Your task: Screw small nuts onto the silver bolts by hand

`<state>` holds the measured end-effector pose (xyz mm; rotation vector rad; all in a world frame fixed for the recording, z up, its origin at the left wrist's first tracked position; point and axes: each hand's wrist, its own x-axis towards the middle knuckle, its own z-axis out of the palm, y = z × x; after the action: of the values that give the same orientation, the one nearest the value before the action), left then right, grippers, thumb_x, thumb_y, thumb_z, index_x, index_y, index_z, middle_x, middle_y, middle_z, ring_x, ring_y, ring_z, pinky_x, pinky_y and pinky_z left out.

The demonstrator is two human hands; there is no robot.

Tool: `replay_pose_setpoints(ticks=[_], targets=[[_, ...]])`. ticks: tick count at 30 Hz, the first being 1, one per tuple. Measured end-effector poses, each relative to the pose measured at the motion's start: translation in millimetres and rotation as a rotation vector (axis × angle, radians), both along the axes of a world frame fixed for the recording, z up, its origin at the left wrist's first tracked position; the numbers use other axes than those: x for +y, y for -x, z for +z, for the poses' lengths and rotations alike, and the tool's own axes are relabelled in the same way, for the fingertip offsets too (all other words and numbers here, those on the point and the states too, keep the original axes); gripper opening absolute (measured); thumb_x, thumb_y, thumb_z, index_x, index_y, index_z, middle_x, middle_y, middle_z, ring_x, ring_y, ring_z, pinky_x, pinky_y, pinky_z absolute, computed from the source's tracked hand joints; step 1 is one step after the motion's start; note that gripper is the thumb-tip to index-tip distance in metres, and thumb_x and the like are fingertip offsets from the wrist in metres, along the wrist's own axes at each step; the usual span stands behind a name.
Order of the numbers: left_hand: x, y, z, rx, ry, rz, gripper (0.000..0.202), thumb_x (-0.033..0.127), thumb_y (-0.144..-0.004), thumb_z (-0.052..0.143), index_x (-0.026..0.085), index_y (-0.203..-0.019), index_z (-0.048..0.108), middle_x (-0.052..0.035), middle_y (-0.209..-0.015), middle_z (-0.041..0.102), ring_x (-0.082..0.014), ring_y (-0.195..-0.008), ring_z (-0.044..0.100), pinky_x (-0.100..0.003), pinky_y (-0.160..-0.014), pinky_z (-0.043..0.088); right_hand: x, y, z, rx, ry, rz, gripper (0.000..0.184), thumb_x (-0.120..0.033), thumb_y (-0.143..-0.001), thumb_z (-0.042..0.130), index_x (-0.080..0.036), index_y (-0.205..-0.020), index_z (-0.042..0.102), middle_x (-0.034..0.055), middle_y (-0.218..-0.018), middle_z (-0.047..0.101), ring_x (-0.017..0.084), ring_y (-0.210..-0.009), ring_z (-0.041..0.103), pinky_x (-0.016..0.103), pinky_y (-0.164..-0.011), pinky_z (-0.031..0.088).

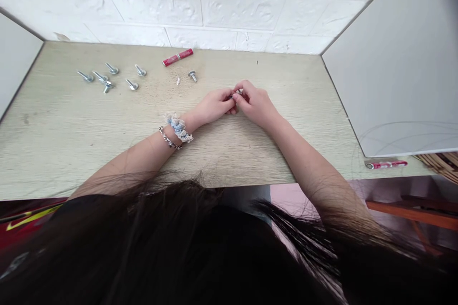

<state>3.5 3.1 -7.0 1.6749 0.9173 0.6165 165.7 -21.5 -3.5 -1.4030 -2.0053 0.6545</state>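
Observation:
My left hand (216, 106) and my right hand (253, 101) meet over the middle of the table, fingers closed around a small metal bolt (239, 91). Most of that bolt is covered by my fingertips, so whether a nut or washer is on it cannot be seen. Closest to my hands, beyond the left one, a loose bolt (192, 76) rests on its wide head. Farther left lie several more bolts (132, 85) with washers or nuts at their heads, some touching each other.
A red tube-shaped object (178, 57) lies near the white brick-patterned wall (236, 5), with a white scrap (178, 80) and brown crumbs close by. Another red tube (386, 165) lies at the table's right front edge, by a white panel (397, 71) and a woven item (442, 164).

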Motion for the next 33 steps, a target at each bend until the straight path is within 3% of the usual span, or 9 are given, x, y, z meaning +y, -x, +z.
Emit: replay_pose_setpoints(ticks=[12, 26, 33], targets=[[0.0, -0.7, 1.1, 0.027, -0.036, 0.002, 0.012, 0.010, -0.084, 0.049, 0.013, -0.077, 0.058, 0.0002, -0.068, 0.061, -0.0079, -0.065, 0.056, -0.022, -0.067, 0.045, 0.3, -0.7, 2.9, -0.105, -0.003, 0.010, 0.023, -0.027, -0.090, 0.043, -0.019, -0.105, 0.058, 0.0063, -0.091, 0.071, 0.021, -0.083, 0.060, 0.033, -0.075, 0.043], [-4.6, -0.4, 6.4, 0.080, -0.105, 0.008, 0.013, 0.009, -0.081, 0.048, 0.014, -0.076, 0.059, 0.0001, -0.069, 0.061, -0.0094, -0.067, 0.055, -0.025, -0.070, 0.044, -0.6, -0.4, 5.0, -0.132, 0.034, 0.009, 0.025, -0.025, -0.091, 0.042, -0.017, -0.107, 0.061, 0.0072, -0.094, 0.071, 0.022, -0.086, 0.060, 0.032, -0.076, 0.041], [-1.3, -0.7, 1.8, 0.080, -0.114, 0.000, 0.012, 0.009, -0.081, 0.048, 0.014, -0.076, 0.058, 0.0005, -0.069, 0.061, -0.0092, -0.068, 0.056, -0.024, -0.069, 0.044, -0.3, -1.0, 4.4, -0.134, 0.029, 0.016, 0.026, -0.027, -0.091, 0.042, -0.017, -0.107, 0.061, 0.0079, -0.095, 0.071, 0.022, -0.086, 0.060, 0.032, -0.076, 0.041]])
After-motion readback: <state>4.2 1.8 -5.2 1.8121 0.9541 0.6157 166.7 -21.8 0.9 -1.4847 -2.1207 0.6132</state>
